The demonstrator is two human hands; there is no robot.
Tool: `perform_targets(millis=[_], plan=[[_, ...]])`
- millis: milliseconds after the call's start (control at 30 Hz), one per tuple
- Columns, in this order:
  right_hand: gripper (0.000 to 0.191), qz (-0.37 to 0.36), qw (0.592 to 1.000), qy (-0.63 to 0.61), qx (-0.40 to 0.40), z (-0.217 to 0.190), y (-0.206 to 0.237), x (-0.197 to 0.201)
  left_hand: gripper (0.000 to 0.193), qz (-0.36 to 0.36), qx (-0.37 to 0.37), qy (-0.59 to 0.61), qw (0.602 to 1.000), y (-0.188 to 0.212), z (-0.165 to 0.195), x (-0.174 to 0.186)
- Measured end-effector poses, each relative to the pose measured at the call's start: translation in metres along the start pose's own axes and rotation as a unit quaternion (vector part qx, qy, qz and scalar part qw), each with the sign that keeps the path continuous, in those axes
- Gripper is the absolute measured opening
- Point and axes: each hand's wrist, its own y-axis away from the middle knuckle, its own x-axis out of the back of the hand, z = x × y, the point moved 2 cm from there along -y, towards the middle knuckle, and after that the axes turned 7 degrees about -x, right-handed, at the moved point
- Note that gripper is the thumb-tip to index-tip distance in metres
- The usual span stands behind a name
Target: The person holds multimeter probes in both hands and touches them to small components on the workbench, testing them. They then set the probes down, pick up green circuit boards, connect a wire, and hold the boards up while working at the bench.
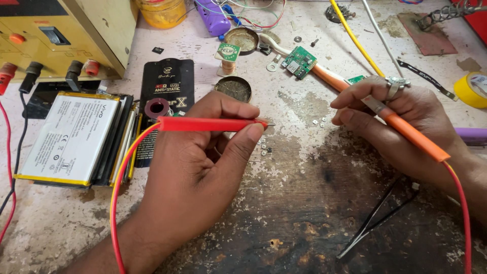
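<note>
1. Fingers of the left hand [203, 162] are clamped together on a red probe [210, 124], thumb under and forefinger over, pen fashion; its short metal tip juts out past the fingertips, close over the tabletop [284, 203].
2. Closed too is the right hand [401, 122], pinching an orange probe [411, 133] near the metal front end, with the long orange handle lying back across the knuckles toward the wrist.
3. Both probes look light, stiff and slender, with smooth plastic sleeves that could roll in the grip; holding near the tip, as both hands do, gives the steadiest control.
4. Trailing leads add a slight drag: a red and yellow wire [117, 203] runs from the red probe past the left wrist, and a red wire [464, 213] leaves the orange handle.
5. Between the two tips lie tiny loose parts [318, 122] on the worn surface, too small to tell apart; they would scatter at a nudge.
6. Black tweezers [378, 215] rest near the right forearm.
7. Farther out, a stack of flat phone batteries [71, 137] lies left of the left hand, and a small green circuit board [299, 62] sits beyond, well apart.
</note>
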Motion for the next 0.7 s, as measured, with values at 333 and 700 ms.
perform_targets(millis=[333, 700], plan=[[0.011, -0.105, 0.958, 0.109, 0.243, -0.010, 0.011, -0.052, 0.014, 0.040, -0.020, 0.008, 0.999, 0.016, -0.033, 0.011], [0.017, -0.138, 0.982, 0.021, 0.125, -0.010, 0.018, -0.138, 0.012, 0.043, -0.026, 0.009, 0.999, 0.051, -0.095, 0.040]])
